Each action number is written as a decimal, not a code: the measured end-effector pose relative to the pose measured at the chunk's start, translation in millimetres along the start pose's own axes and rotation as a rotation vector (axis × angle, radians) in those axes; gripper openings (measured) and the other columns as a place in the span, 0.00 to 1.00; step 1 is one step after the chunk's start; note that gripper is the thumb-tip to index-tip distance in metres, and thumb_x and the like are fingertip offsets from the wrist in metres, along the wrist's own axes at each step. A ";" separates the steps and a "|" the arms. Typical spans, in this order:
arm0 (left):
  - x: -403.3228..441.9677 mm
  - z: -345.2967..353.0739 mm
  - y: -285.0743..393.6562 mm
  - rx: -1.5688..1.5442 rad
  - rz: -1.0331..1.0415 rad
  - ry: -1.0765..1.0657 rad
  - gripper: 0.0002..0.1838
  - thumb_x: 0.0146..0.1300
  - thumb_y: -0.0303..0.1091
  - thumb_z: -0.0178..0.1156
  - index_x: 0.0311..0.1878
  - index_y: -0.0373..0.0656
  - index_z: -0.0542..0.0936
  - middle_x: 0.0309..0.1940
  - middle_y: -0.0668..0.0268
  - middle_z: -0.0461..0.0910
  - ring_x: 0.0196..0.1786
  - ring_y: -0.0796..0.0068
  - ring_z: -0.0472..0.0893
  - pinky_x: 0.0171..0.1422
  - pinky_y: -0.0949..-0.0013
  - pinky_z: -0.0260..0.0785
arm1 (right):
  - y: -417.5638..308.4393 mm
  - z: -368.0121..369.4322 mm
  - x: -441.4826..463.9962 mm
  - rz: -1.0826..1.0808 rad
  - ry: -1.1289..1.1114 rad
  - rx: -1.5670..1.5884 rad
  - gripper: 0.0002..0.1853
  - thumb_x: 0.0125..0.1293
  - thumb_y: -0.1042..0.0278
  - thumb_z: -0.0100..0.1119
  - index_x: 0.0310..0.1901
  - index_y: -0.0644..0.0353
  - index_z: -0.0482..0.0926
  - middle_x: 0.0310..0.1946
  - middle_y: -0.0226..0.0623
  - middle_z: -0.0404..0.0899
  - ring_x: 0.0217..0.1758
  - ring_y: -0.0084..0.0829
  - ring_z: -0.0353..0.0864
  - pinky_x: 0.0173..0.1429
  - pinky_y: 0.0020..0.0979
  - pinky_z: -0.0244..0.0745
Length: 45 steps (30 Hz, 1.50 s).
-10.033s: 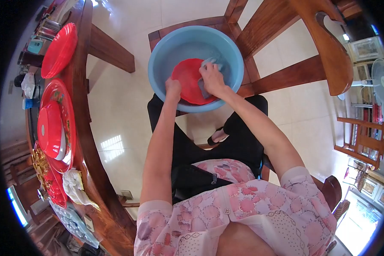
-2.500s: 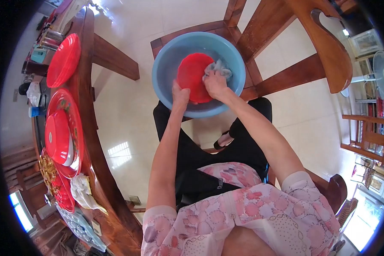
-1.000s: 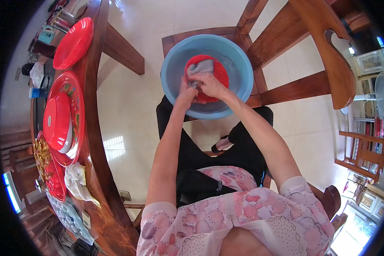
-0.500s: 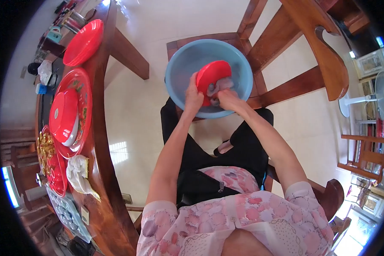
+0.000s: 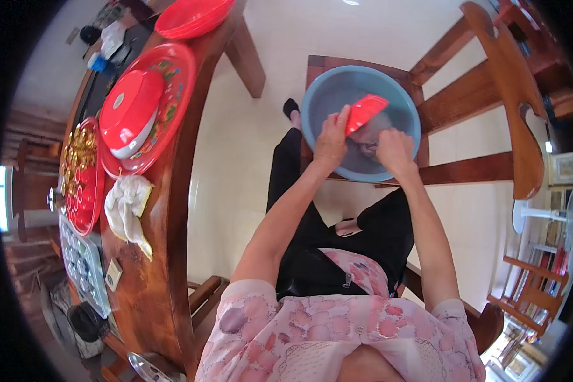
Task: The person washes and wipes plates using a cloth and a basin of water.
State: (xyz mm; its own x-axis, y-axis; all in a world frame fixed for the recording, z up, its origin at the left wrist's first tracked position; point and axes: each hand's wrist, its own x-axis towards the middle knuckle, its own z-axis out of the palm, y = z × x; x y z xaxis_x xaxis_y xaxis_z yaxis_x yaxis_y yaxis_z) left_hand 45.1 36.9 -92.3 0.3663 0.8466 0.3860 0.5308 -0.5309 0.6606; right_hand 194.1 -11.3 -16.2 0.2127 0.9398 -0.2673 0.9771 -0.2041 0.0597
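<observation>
Head view: both forearms reach forward over the lap and converge above a round blue plastic basin (image 5: 318, 102) on a brown wooden chair (image 5: 471, 169). Of the two hands, the left hand (image 5: 332, 139) grips a shallow, glossy red dish (image 5: 367, 113) by its near-left edge, fingers pointing forward. The right hand (image 5: 395, 150) is curled into a fist, closed on a crumpled grey cloth (image 5: 369, 134), partly blurred. The dish is inside the basin's outline, tipped up nearly edge-on, its long axis slanting from the left hand toward the far right.
</observation>
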 end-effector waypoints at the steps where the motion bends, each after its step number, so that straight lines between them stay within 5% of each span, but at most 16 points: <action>1: -1.1 -0.6 0.5 0.000 -0.004 -0.036 0.39 0.49 0.16 0.52 0.68 0.45 0.58 0.51 0.54 0.67 0.53 0.49 0.71 0.55 0.56 0.69 | -9.3 -15.6 -3.6 -0.021 -0.003 -0.003 0.10 0.56 0.66 0.54 0.36 0.58 0.82 0.40 0.40 0.79 0.45 0.43 0.79 0.48 0.44 0.72; 3: -4.9 14.8 -12.5 -0.007 -0.023 -0.018 0.38 0.50 0.18 0.53 0.68 0.46 0.58 0.52 0.54 0.67 0.53 0.50 0.71 0.54 0.56 0.69 | -35.9 -44.0 -11.5 -0.290 0.392 0.211 0.07 0.55 0.68 0.54 0.32 0.58 0.81 0.35 0.41 0.80 0.36 0.45 0.81 0.42 0.42 0.74; 5: -12.8 32.0 -25.4 -0.082 0.034 0.094 0.37 0.51 0.19 0.53 0.67 0.48 0.60 0.51 0.55 0.67 0.52 0.51 0.72 0.54 0.56 0.69 | -82.5 -71.4 -23.4 -0.554 0.512 0.408 0.08 0.55 0.71 0.57 0.38 0.58 0.80 0.36 0.45 0.79 0.37 0.45 0.80 0.40 0.43 0.74; 7: -9.7 23.2 -19.6 -0.080 0.021 0.098 0.36 0.50 0.19 0.53 0.66 0.49 0.60 0.50 0.55 0.68 0.51 0.51 0.72 0.53 0.56 0.70 | -133.9 -91.3 -40.4 -0.653 0.392 0.474 0.11 0.53 0.74 0.56 0.40 0.59 0.79 0.36 0.43 0.79 0.40 0.43 0.80 0.44 0.42 0.74; 11: -4.1 -4.6 1.3 -0.048 -0.061 -0.021 0.37 0.49 0.18 0.53 0.66 0.47 0.60 0.48 0.53 0.68 0.52 0.50 0.72 0.54 0.55 0.69 | -238.9 -96.9 -62.2 -1.286 0.556 0.811 0.15 0.49 0.77 0.55 0.42 0.62 0.78 0.46 0.43 0.75 0.49 0.42 0.75 0.50 0.40 0.72; 14: -3.7 -4.5 0.7 -0.024 -0.069 -0.057 0.39 0.48 0.17 0.54 0.67 0.48 0.58 0.49 0.54 0.68 0.53 0.49 0.71 0.54 0.56 0.69 | -293.8 -97.9 -83.9 -1.411 0.434 0.919 0.16 0.49 0.78 0.56 0.43 0.62 0.78 0.53 0.47 0.69 0.53 0.46 0.69 0.55 0.40 0.69; 19: -2.8 -11.0 0.9 -0.053 -0.090 -0.087 0.40 0.46 0.18 0.55 0.67 0.48 0.57 0.50 0.54 0.67 0.53 0.49 0.71 0.54 0.57 0.70 | -325.8 -90.9 -86.4 -1.186 0.174 0.994 0.20 0.52 0.73 0.63 0.50 0.61 0.77 0.57 0.50 0.62 0.52 0.48 0.64 0.62 0.42 0.62; 20: -2.3 -11.7 2.0 -0.063 -0.125 -0.117 0.40 0.47 0.17 0.55 0.67 0.48 0.57 0.50 0.54 0.67 0.54 0.49 0.71 0.55 0.57 0.70 | -330.4 -85.6 -82.3 -1.170 0.217 0.987 0.19 0.53 0.64 0.64 0.49 0.56 0.79 0.52 0.47 0.67 0.53 0.47 0.65 0.55 0.43 0.66; 26: 1.5 -11.0 -1.3 -0.131 -0.179 -0.150 0.40 0.48 0.17 0.54 0.67 0.46 0.56 0.51 0.51 0.68 0.55 0.47 0.70 0.57 0.53 0.67 | -320.5 -81.7 -88.3 -1.288 0.076 1.334 0.20 0.52 0.65 0.64 0.49 0.56 0.79 0.55 0.38 0.72 0.59 0.43 0.66 0.58 0.46 0.62; 32: -1.2 15.6 -20.3 -0.221 -0.147 0.070 0.36 0.52 0.19 0.56 0.67 0.40 0.57 0.54 0.45 0.68 0.59 0.44 0.68 0.62 0.55 0.63 | -227.6 -123.2 -97.8 -1.202 -0.401 2.092 0.15 0.58 0.80 0.60 0.48 0.65 0.72 0.48 0.36 0.72 0.52 0.29 0.75 0.56 0.30 0.71; 33: -2.5 21.0 -24.1 -0.232 -0.173 0.081 0.36 0.53 0.20 0.57 0.67 0.40 0.58 0.54 0.45 0.68 0.59 0.45 0.68 0.62 0.55 0.62 | -201.8 -128.1 -94.1 -1.135 -0.538 2.109 0.18 0.59 0.84 0.56 0.52 0.64 0.71 0.51 0.36 0.67 0.56 0.29 0.70 0.58 0.31 0.67; 36: -5.5 37.7 -40.4 -0.541 -0.380 0.099 0.32 0.56 0.21 0.56 0.65 0.40 0.59 0.52 0.52 0.71 0.57 0.52 0.71 0.62 0.61 0.62 | -141.2 -121.2 -93.6 -0.983 -0.243 2.148 0.17 0.58 0.83 0.57 0.50 0.63 0.70 0.49 0.37 0.68 0.54 0.28 0.70 0.56 0.29 0.67; 41: -0.8 26.5 -44.3 -1.486 -0.785 0.149 0.23 0.57 0.27 0.57 0.56 0.36 0.65 0.48 0.58 0.70 0.60 0.62 0.68 0.65 0.66 0.58 | -61.3 -84.2 -111.0 -0.634 0.000 2.030 0.15 0.57 0.73 0.58 0.46 0.61 0.70 0.48 0.35 0.68 0.53 0.27 0.70 0.55 0.28 0.66; 43: 3.8 23.5 -23.2 -0.490 -0.291 0.273 0.27 0.51 0.19 0.51 0.58 0.34 0.63 0.52 0.55 0.68 0.61 0.60 0.66 0.67 0.65 0.55 | -39.4 -69.3 -114.1 -0.538 0.141 1.988 0.14 0.59 0.76 0.57 0.47 0.59 0.69 0.44 0.32 0.71 0.48 0.21 0.73 0.52 0.25 0.69; 45: 8.7 7.1 -6.7 -0.468 -0.369 0.290 0.33 0.45 0.15 0.45 0.61 0.35 0.60 0.56 0.51 0.65 0.61 0.56 0.66 0.69 0.63 0.52 | -18.3 -60.5 -114.9 -0.365 0.120 2.114 0.14 0.59 0.77 0.54 0.47 0.59 0.69 0.43 0.33 0.73 0.47 0.22 0.74 0.52 0.26 0.70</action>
State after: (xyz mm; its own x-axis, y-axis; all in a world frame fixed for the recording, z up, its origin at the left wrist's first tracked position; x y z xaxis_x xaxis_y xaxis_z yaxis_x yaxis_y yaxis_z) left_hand 50.1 47.5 -97.9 -0.0313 0.9802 0.1955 0.1700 -0.1876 0.9674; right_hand 151.7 -99.0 71.5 0.1458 0.9887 0.0357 -0.4797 0.1022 -0.8715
